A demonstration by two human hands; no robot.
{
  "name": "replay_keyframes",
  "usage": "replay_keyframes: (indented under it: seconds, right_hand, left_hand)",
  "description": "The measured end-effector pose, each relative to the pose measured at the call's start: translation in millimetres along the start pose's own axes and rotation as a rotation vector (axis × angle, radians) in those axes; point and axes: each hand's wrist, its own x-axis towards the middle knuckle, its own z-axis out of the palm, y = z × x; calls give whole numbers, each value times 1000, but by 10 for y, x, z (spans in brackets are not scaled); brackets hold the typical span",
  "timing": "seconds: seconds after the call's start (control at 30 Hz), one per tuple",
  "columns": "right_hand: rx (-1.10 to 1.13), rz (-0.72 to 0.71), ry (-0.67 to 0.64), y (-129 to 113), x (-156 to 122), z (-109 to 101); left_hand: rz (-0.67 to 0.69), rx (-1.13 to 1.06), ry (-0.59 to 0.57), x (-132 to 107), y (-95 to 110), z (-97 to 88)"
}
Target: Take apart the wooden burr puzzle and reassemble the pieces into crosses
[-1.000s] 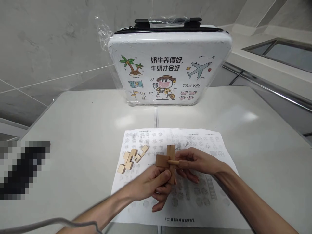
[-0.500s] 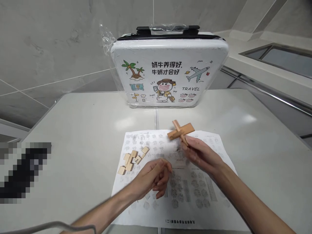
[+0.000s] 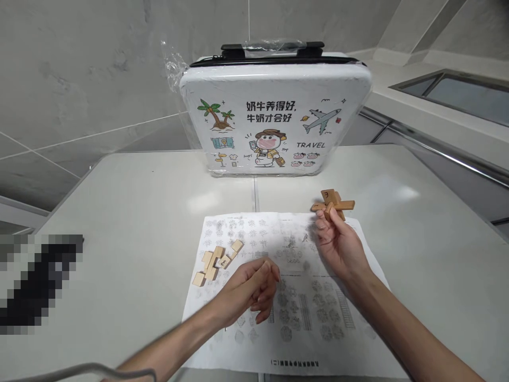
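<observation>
My right hand (image 3: 338, 241) pinches a wooden interlocking puzzle (image 3: 332, 201) made of crossed brown pieces, holding it raised near the sheet's upper right edge. A dark mark shows on its upper face. My left hand (image 3: 256, 286) rests over the middle of the paper sheet (image 3: 234, 350), fingers loosely curled and the thumb against the index finger, with nothing visible in it. Left of that hand lie several pale wooden puzzle pieces (image 3: 212, 263) close together on the paper; one bears a black mark. The paper carries rows of small printed figures and lies flat on the table.
Behind the paper stands a white case (image 3: 274, 124) in clear plastic wrap, with a black handle and cartoon prints. The light table (image 3: 131, 212) has a seam down its middle. A pixelated dark object (image 3: 40, 286) is at the left, and a grey cable (image 3: 91, 367) crosses the lower left.
My right hand has moved right and slightly up, turning the wooden puzzle so that its marked face shows. My left hand and the loose pieces are practically where they were.
</observation>
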Motion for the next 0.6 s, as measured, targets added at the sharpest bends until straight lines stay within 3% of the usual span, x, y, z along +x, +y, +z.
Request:
replay_keyframes:
  seconds: [0.6]
  right_hand:
    - [244, 53, 129, -71, 50, -21]
  left_hand:
    - [-3, 112, -58, -10, -5, -9]
